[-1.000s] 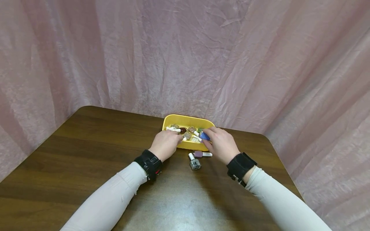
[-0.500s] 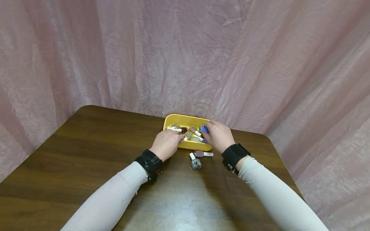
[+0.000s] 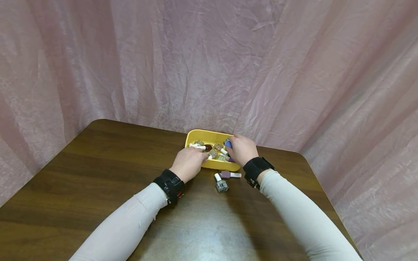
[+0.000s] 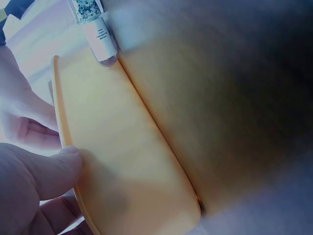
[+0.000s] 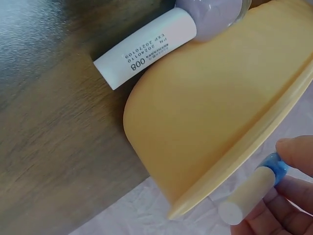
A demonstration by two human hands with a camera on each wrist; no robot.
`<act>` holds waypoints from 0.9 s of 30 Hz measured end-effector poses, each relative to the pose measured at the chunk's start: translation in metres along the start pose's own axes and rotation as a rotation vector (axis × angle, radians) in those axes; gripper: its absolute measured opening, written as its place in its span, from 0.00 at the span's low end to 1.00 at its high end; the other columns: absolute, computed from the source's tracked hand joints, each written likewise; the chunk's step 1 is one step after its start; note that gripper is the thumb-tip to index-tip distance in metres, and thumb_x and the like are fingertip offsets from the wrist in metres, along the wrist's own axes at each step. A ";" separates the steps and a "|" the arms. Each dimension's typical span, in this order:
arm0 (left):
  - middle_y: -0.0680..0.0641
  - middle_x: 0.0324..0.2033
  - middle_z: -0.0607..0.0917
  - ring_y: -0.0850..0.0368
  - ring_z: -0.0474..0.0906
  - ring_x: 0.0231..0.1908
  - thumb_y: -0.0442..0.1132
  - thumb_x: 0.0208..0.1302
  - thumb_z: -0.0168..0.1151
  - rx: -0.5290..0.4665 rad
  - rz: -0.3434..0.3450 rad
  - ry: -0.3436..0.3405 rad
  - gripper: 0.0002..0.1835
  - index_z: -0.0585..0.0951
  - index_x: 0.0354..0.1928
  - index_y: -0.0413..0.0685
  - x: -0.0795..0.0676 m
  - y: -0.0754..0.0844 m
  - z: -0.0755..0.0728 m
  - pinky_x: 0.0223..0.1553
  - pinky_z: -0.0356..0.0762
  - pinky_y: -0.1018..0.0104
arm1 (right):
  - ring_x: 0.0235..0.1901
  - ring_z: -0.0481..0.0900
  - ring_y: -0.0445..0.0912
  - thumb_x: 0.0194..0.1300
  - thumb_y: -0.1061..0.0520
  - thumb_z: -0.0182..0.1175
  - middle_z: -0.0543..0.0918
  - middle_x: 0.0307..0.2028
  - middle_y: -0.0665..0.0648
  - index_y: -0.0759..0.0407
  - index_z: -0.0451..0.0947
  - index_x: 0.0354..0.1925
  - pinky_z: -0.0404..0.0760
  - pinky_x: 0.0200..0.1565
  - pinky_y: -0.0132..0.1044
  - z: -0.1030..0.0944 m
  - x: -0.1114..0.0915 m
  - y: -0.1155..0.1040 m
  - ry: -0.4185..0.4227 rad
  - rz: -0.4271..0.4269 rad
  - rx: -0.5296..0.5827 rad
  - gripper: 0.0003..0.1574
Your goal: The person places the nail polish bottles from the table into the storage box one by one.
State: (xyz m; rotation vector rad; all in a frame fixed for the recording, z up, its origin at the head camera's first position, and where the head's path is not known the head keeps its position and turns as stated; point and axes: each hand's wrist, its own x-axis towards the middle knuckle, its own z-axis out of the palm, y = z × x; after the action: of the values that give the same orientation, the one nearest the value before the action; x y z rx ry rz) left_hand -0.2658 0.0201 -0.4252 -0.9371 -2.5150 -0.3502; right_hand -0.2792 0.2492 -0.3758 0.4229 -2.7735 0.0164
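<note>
A yellow plastic bin (image 3: 217,165) holds several nail polish bottles. My left hand (image 3: 187,164) grips its near left rim, the thumb (image 4: 61,169) on the outer wall and fingers behind the rim. Over the bin's right end, my right hand (image 3: 244,150) pinches a blue nail polish bottle (image 5: 275,166) between thumb and fingers. Its white cap (image 5: 249,193) points away from the fingers in the right wrist view. Among the bottles inside are a dark red one (image 3: 208,147) and a purple one (image 3: 230,159), partly hidden by my right hand.
In front of the bin, a mauve nail polish bottle (image 3: 225,174) lies on its side on the wooden table (image 3: 98,174). A clear bottle with dark flecks (image 3: 222,186) lies nearer me. Behind the table hangs a pink curtain (image 3: 209,72).
My right hand has moved left and toward the back of the bin, carrying the blue nail polish bottle to the far right corner. My left hand has stayed on the rim.
</note>
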 end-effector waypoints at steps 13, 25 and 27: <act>0.49 0.38 0.93 0.44 0.89 0.39 0.37 0.73 0.73 -0.012 -0.004 -0.006 0.03 0.94 0.43 0.50 0.001 0.000 0.000 0.43 0.87 0.47 | 0.30 0.78 0.50 0.76 0.54 0.70 0.83 0.35 0.57 0.59 0.86 0.40 0.78 0.33 0.47 0.019 0.020 0.006 -0.058 0.064 -0.058 0.10; 0.49 0.38 0.93 0.44 0.89 0.39 0.37 0.74 0.73 0.000 -0.004 -0.018 0.03 0.93 0.43 0.50 0.000 0.000 0.000 0.42 0.86 0.46 | 0.27 0.73 0.51 0.75 0.53 0.70 0.78 0.29 0.55 0.57 0.81 0.32 0.72 0.31 0.47 0.035 0.027 0.012 -0.104 0.120 -0.049 0.14; 0.49 0.38 0.93 0.44 0.89 0.39 0.37 0.74 0.73 0.003 -0.005 -0.020 0.03 0.93 0.44 0.50 0.000 0.000 -0.001 0.42 0.86 0.46 | 0.26 0.71 0.50 0.76 0.53 0.68 0.74 0.26 0.54 0.55 0.76 0.28 0.69 0.30 0.46 0.037 0.027 0.014 -0.113 0.121 -0.045 0.19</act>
State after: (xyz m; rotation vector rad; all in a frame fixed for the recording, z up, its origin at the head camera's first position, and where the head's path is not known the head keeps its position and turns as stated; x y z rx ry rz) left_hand -0.2654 0.0196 -0.4247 -0.9378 -2.5353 -0.3402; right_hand -0.3200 0.2527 -0.4015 0.2511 -2.9004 -0.0416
